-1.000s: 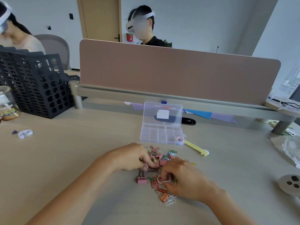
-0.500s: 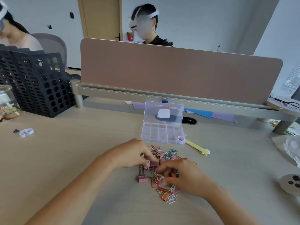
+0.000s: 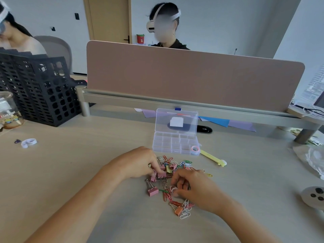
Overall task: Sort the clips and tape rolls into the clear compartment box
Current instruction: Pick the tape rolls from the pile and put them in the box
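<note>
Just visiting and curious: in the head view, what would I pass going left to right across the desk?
A white tape roll → left hand, pinching a pink binder clip → right hand, holding a pink tape roll → grey round disc.

Pink binder clip [image 3: 161, 174], pink tape roll [image 3: 172, 189], black basket [image 3: 43, 95].

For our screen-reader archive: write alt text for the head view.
Two hands sort a pile of coloured paper clips and binder clips on a desk: the right hand pinches a small tape roll, the left hand touches pink binder clips. Behind it stands an open clear compartment box holding one pink tape roll.
</note>
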The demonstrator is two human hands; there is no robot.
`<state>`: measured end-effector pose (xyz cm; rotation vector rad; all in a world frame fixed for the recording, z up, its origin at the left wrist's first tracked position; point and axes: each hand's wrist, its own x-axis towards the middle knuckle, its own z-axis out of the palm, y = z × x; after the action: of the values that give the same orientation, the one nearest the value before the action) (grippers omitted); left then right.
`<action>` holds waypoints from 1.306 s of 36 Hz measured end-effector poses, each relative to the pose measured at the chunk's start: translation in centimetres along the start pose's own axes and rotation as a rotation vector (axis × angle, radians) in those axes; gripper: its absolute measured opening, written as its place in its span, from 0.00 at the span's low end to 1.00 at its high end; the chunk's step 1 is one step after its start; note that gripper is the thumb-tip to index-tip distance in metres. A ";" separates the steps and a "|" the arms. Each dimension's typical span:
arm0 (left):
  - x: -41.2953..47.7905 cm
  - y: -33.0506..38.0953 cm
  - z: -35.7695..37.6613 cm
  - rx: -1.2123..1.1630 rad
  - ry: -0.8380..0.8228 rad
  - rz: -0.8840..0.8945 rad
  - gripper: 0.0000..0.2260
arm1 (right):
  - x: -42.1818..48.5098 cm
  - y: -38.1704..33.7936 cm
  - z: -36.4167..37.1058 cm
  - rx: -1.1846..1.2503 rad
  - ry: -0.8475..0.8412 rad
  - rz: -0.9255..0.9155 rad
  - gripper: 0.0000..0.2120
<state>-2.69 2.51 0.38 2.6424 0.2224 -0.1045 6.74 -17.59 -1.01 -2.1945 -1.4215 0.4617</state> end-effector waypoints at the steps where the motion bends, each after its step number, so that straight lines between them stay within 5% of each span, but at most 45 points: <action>1: 0.0 0.0 0.0 -0.008 0.003 -0.002 0.11 | 0.0 0.0 0.1 -0.022 0.003 -0.007 0.08; 21: -0.9 2.3 -0.2 -0.264 -0.037 -0.032 0.08 | 0.0 -0.6 -0.4 -0.005 -0.014 0.029 0.07; 30: 0.4 2.5 -0.3 -0.405 0.098 -0.142 0.06 | 0.3 0.2 -2.1 0.076 -0.081 0.059 0.05; 42: 7.1 3.4 -1.5 -0.479 0.340 -0.185 0.06 | 7.1 5.0 -6.2 0.390 0.445 0.222 0.06; 47: 9.2 3.5 -1.2 -0.455 0.454 -0.207 0.05 | 9.5 6.0 -5.4 0.274 0.460 0.218 0.06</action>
<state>6.98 1.32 1.97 2.1494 0.5937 0.4328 17.94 -12.08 -0.08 -2.0636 -0.8307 0.1887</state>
